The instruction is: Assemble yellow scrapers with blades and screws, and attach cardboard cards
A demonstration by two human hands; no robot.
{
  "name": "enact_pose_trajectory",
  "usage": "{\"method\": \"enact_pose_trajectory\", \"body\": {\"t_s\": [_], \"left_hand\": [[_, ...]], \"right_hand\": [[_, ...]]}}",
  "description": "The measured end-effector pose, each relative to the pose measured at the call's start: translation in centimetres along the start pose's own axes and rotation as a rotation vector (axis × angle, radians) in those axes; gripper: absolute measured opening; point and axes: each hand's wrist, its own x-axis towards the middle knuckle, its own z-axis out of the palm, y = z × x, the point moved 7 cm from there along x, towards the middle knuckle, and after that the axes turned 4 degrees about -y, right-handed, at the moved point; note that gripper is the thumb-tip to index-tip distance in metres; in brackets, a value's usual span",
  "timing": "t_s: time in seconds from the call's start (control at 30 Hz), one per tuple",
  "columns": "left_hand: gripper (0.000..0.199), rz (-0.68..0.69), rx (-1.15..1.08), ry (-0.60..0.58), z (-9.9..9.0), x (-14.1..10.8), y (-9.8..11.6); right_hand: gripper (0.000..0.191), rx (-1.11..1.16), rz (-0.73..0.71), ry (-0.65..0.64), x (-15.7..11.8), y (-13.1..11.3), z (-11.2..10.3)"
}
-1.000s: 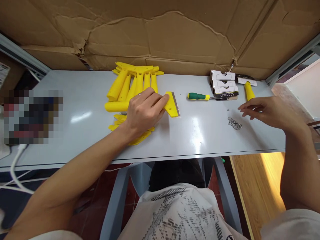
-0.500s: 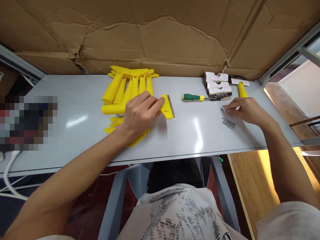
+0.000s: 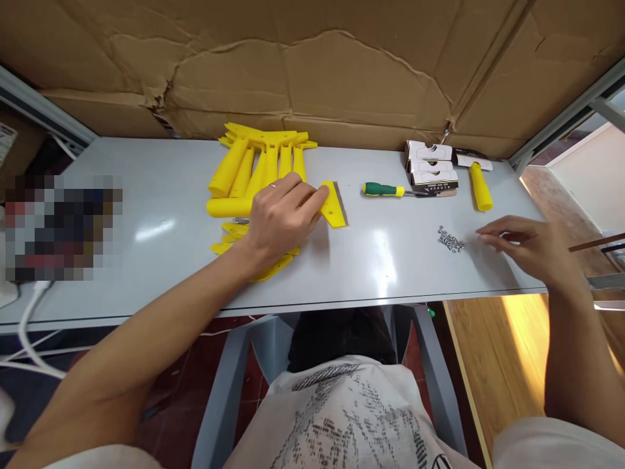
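Observation:
My left hand [image 3: 288, 212] is closed around the handle of a yellow scraper [image 3: 334, 207]. Its head points right, with a metal blade along the edge. Just right of a small heap of metal screws [image 3: 450, 240], my right hand [image 3: 530, 244] hovers over the table, fingers stretched out and nothing visible in them. Behind and beside my left hand lie several yellow scraper handles [image 3: 227, 166] in a row. Flat yellow pieces [image 3: 234, 229] are partly hidden under my left wrist. A green and yellow screwdriver [image 3: 383, 189] rests between the two hands.
Folded white and black cardboard sleeves [image 3: 432, 170] are stacked at the back right. Beside them lies another yellow scraper [image 3: 481, 187] with a sleeve over its head. A cardboard sheet [image 3: 312, 78] stands along the table's back edge. White cables [image 3: 29, 339] hang at the left.
My right hand has moved right and toward me, away from the spot above the screws, uncovering the sleeved scraper's handle. My left hand still grips its scraper in about the same place.

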Motion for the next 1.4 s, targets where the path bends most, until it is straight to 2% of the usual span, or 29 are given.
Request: {"method": "enact_pose_trajectory", "body": {"t_s": [0.17,0.27,0.33,0.4,0.53,0.6,0.7,0.77,0.83,0.9,0.97,1.07,1.13,1.23,1.4], "left_hand": [[0.028,0.002,-0.002,0.011,-0.1,0.1,0.1],[0.028,-0.006,0.007,-0.011,0.0,0.0,0.2],[0.028,0.000,-0.002,-0.011,0.1,-0.1,0.3],[0.027,-0.005,-0.027,-0.013,0.2,-0.3,0.3],[0.026,-0.053,-0.175,-0.006,0.5,-0.9,-0.3],[0.032,-0.053,-0.212,0.001,0.5,-1.2,-0.5],[0.044,-0.003,-0.172,-0.012,0.3,-1.3,-0.3],[0.053,0.044,-0.134,-0.025,0.0,-1.2,0.0],[0.060,0.090,-0.096,-0.034,-0.4,-1.2,0.3],[0.064,0.114,-0.060,-0.048,-0.7,-1.1,0.5],[0.063,0.123,-0.032,-0.062,-0.9,-1.0,0.7],[0.060,0.138,0.028,-0.036,-1.5,-0.7,1.1],[0.057,0.143,0.056,-0.026,-1.7,-0.6,1.4],[0.052,0.133,0.015,-0.068,-1.3,-0.5,1.5],[0.043,0.106,-0.057,-0.052,-0.9,-0.5,1.6]], "right_hand": [[0.024,-0.068,0.041,-0.025,-2.8,0.0,2.3],[0.023,-0.087,0.117,0.057,-2.8,0.3,2.3],[0.024,-0.096,0.073,0.071,-2.2,0.0,2.5],[0.026,-0.099,-0.035,0.048,-1.5,-0.4,3.0],[0.023,-0.130,-0.209,0.159,-0.7,0.0,3.2],[0.021,-0.170,-0.238,0.186,-0.4,0.5,3.3],[0.016,-0.124,-0.193,0.235,0.2,0.2,2.5],[0.011,0.032,-0.144,0.287,0.5,-1.5,1.7],[0.006,0.200,-0.180,0.299,1.0,-5.2,1.4],[0.008,0.291,-0.348,0.235,1.5,-10.7,2.1],[0.012,0.192,-0.559,0.118,1.8,-16.5,3.7],[0.018,0.071,-0.802,0.057,2.2,-22.4,6.2],[0.020,-0.007,-0.890,0.028,2.6,-24.2,7.8],[0.020,-0.101,-0.929,-0.009,3.3,-25.0,9.4],[0.021,-0.130,-0.902,-0.071,4.3,-25.5,9.9]]}}
